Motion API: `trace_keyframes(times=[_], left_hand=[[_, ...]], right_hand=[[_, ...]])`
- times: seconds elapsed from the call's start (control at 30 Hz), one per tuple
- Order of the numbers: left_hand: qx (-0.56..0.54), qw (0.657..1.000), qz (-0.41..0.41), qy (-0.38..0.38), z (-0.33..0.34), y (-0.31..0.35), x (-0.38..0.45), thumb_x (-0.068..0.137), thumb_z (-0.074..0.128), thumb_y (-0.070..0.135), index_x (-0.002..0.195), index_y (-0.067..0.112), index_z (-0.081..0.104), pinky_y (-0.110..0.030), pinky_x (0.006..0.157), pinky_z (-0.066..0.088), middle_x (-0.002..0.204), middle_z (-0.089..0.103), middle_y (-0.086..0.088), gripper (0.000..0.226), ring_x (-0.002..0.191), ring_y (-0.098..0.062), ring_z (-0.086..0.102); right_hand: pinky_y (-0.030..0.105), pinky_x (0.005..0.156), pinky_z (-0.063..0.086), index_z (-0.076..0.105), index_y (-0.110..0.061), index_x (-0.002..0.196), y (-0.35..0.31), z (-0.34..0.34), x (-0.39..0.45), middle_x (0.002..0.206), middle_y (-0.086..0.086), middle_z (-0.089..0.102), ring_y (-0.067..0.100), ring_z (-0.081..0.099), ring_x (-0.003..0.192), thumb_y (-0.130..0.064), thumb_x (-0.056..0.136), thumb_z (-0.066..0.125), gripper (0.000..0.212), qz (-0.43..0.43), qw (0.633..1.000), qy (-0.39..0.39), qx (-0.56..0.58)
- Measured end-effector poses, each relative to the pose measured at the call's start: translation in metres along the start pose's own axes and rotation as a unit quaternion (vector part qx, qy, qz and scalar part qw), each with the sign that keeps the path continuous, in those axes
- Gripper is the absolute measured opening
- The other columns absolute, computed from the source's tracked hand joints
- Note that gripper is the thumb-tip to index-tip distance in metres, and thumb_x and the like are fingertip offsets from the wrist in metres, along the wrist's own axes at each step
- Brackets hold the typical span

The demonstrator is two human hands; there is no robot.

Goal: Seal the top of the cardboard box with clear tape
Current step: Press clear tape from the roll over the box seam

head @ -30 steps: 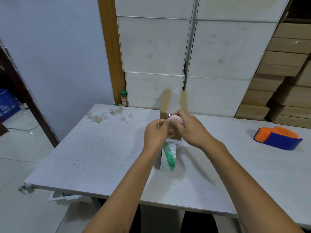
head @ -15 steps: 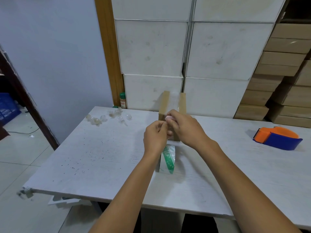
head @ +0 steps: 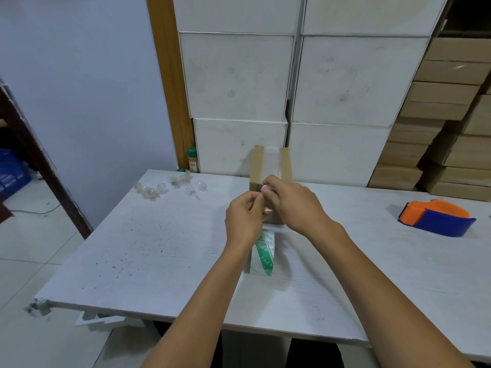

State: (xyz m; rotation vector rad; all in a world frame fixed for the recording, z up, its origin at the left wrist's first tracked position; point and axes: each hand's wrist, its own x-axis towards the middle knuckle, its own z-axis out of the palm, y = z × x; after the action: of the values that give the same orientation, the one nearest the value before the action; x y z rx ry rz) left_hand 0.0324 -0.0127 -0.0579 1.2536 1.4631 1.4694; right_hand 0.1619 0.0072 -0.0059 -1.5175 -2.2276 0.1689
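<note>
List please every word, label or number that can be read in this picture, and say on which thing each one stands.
No text can be read with certainty.
Tape roll: green printing on its side, too small and slanted to read.
Small bottle with a green cap by the wall: a label, too blurred to read.
Blue crate at the left edge: pale marks, too small to read.
Cardboard box, tape dispenser: no writing visible.

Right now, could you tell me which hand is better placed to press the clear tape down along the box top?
Right, probably. The right hand already rests on the cardboard box beside the tape strip; the left hand sits lower, in front.
</note>
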Motion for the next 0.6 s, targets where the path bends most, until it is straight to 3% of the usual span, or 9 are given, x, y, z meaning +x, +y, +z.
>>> trace_keyframes(times=[0.2, 0.33, 0.47, 0.6], left_hand=[[0.006, 1.000, 0.002, -0.005, -0.001, 0.001, 0.000, 0.107, 0.063, 0.027, 0.093, 0.022, 0.081, -0.047, 0.086, 0.069, 0.083, 0.084, 0.004, 0.023, 0.076, -0.010, 0.083], [0.007, 1.000, 0.018, 0.009, -0.001, 0.003, -0.003, 0.106, 0.063, 0.024, 0.087, 0.032, 0.078, -0.047, 0.085, 0.069, 0.080, 0.082, 0.008, 0.026, 0.073, -0.006, 0.081], [0.004, 1.000, 0.011, -0.003, -0.001, 0.003, -0.003, 0.106, 0.064, 0.025, 0.092, 0.023, 0.081, -0.049, 0.085, 0.068, 0.083, 0.084, 0.004, 0.022, 0.076, -0.010, 0.083], [0.008, 1.000, 0.015, 0.020, -0.003, 0.002, -0.004, 0.106, 0.064, 0.026, 0.085, 0.034, 0.079, -0.050, 0.085, 0.068, 0.077, 0.082, 0.008, 0.026, 0.071, -0.003, 0.080]], right_hand=[[0.037, 0.065, 0.042, 0.055, -0.028, 0.111, -0.004, -0.002, -0.001, 0.097, 0.000, 0.075, 0.032, 0.063, 0.084, -0.038, 0.112, 0.038, 0.020, -0.014, 1.000, 0.007, -0.024], [0.037, 0.064, 0.040, 0.053, -0.026, 0.107, 0.003, -0.005, -0.007, 0.095, 0.001, 0.074, 0.033, 0.063, 0.083, -0.037, 0.112, 0.039, 0.018, -0.013, 0.999, 0.011, -0.036], [0.037, 0.062, 0.039, 0.053, -0.026, 0.106, 0.001, -0.002, -0.008, 0.093, 0.001, 0.073, 0.031, 0.063, 0.080, -0.038, 0.112, 0.039, 0.019, -0.020, 0.999, 0.016, -0.039], [0.038, 0.063, 0.042, 0.053, -0.026, 0.106, 0.004, -0.002, -0.015, 0.092, -0.001, 0.072, 0.032, 0.063, 0.080, -0.039, 0.112, 0.039, 0.020, -0.017, 0.999, 0.024, -0.039]])
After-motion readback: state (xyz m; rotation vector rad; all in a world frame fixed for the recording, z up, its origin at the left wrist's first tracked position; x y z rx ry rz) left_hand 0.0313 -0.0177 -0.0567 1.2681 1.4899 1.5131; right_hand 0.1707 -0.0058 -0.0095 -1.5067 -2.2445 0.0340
